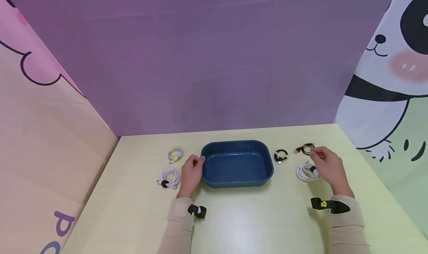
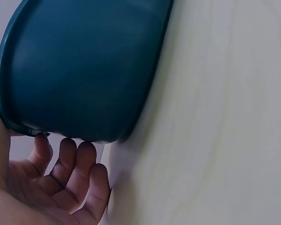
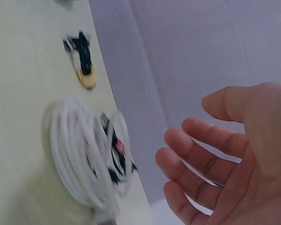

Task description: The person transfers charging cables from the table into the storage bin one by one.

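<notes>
My left hand (image 1: 192, 173) grips the left end of a dark blue plastic basin (image 1: 237, 182). In the left wrist view, its curled fingers (image 2: 86, 157) touch the outside of the basin wall (image 2: 89, 70). Over the right side of the table hovers my right hand (image 1: 329, 168), with loosely bent fingers and nothing between them. Nearest to it lies a coiled white cable (image 1: 303, 173) with a black tie, seen large in the right wrist view. Just behind that coil is a black cable (image 1: 305, 148) with a red mark, partly beside the fingertips.
A black cable coil with a yellow tie (image 1: 281, 156) lies right of the basin. To the left are a pale coil with yellow ties (image 1: 175, 155) and a white coil with a black tie (image 1: 169, 178). A purple backdrop (image 1: 227, 61) rises behind the table (image 1: 133, 209).
</notes>
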The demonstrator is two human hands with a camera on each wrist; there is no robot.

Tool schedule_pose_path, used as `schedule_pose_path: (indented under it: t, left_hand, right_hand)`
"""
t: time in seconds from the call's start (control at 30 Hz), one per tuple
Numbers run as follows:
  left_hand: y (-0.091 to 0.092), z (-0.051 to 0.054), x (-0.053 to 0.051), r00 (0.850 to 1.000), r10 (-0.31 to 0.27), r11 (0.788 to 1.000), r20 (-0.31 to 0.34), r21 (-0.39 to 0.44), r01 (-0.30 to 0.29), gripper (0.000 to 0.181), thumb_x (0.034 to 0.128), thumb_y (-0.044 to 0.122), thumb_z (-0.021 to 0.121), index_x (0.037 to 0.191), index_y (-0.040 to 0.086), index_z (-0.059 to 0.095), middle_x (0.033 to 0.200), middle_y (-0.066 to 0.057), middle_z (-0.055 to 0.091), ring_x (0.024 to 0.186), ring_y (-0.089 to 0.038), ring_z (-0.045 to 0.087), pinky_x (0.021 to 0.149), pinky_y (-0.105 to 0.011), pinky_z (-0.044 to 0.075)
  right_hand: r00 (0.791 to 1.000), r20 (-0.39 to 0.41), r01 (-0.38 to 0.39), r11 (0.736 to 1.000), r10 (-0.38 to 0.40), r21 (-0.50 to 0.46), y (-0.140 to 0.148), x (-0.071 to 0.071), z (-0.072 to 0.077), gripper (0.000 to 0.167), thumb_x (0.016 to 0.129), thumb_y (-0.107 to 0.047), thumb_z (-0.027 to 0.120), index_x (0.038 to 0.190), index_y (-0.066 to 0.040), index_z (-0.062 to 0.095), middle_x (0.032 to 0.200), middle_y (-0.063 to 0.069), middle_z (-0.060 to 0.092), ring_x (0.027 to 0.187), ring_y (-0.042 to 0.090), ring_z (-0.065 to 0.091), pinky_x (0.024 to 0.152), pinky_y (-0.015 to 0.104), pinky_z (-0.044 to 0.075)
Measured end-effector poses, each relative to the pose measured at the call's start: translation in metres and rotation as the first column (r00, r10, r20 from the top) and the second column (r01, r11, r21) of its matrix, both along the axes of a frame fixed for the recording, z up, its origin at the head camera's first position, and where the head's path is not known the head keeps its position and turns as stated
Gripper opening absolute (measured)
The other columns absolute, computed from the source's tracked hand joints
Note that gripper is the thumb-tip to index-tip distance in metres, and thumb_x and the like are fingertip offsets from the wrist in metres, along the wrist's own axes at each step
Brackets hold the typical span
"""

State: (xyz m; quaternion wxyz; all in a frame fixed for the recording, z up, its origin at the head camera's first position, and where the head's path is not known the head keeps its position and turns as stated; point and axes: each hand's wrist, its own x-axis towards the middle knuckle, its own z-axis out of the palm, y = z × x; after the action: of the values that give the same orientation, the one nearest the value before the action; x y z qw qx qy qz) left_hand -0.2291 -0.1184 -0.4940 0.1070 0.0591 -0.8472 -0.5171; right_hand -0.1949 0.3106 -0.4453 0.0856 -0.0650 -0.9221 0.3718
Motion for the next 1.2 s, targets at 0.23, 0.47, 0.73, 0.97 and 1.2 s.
schedule_pose_path:
  t: [0.23, 0.47, 0.73, 0.97, 1.2]
  left_hand:
    - [-0.003, -0.001, 0.0, 1.0, 0.004, 1.0, 0.021, -0.007, -0.003, 0.027, 0.1011, 0.03, 0.06, 0.084, 0.009, 0.059, 0.076, 0.0, 0.051, 0.072, -0.019, 0.05, 0.068, -0.031, 0.038]
    - [-0.005, -0.001, 0.0, 1.0, 0.007, 1.0, 0.016, 0.009, -0.008, 0.028, 0.1012, 0.031, 0.061, 0.083, 0.01, 0.057, 0.075, -0.001, 0.049, 0.071, -0.021, 0.049, 0.067, -0.032, 0.038]
    - [-0.003, 0.003, -0.006, 1.0, -0.004, 1.0, -0.01, 0.009, 0.004, 0.025, 0.1015, 0.028, 0.061, 0.085, 0.01, 0.059, 0.076, -0.001, 0.051, 0.073, -0.02, 0.049, 0.069, -0.031, 0.038]
    - [-0.002, 0.002, -0.005, 1.0, -0.005, 1.0, -0.003, 0.004, 0.005, 0.025, 0.1012, 0.029, 0.062, 0.085, 0.01, 0.06, 0.075, 0.001, 0.051, 0.07, -0.018, 0.049, 0.067, -0.029, 0.038]
    - [-0.002, -0.001, -0.002, 1.0, -0.013, 1.0, -0.005, 0.006, 0.013, 0.024, 0.1008, 0.029, 0.062, 0.085, 0.011, 0.06, 0.074, 0.0, 0.052, 0.068, -0.017, 0.05, 0.064, -0.029, 0.039]
  right_hand:
    - [0.997, 0.074, 0.015, 0.999, -0.018, 0.039, 0.021, -0.002, -0.005, 0.044, 0.107, -0.033, 0.047, 0.128, 0.004, 0.06, 0.12, 0.03, 0.064, 0.112, 0.045, 0.061, 0.08, 0.045, 0.047]
    - [0.978, 0.204, -0.052, 0.998, 0.042, 0.043, 0.032, -0.005, -0.014, 0.046, 0.106, -0.034, 0.049, 0.128, 0.005, 0.057, 0.123, 0.031, 0.061, 0.109, 0.045, 0.058, 0.078, 0.042, 0.046]
    - [0.955, 0.291, -0.07, 0.997, 0.057, 0.036, 0.035, -0.006, -0.02, 0.046, 0.105, -0.032, 0.052, 0.127, 0.008, 0.055, 0.123, 0.032, 0.058, 0.106, 0.042, 0.057, 0.082, 0.045, 0.047]
    - [0.947, 0.313, -0.086, 0.995, 0.065, 0.056, 0.037, -0.005, -0.021, 0.045, 0.103, -0.033, 0.055, 0.122, 0.008, 0.056, 0.114, 0.029, 0.061, 0.098, 0.037, 0.058, 0.074, 0.035, 0.044]
    - [0.942, 0.328, -0.097, 0.994, 0.075, 0.051, 0.038, -0.006, -0.025, 0.042, 0.101, -0.033, 0.059, 0.117, 0.005, 0.059, 0.107, 0.023, 0.063, 0.093, 0.031, 0.057, 0.071, 0.031, 0.042]
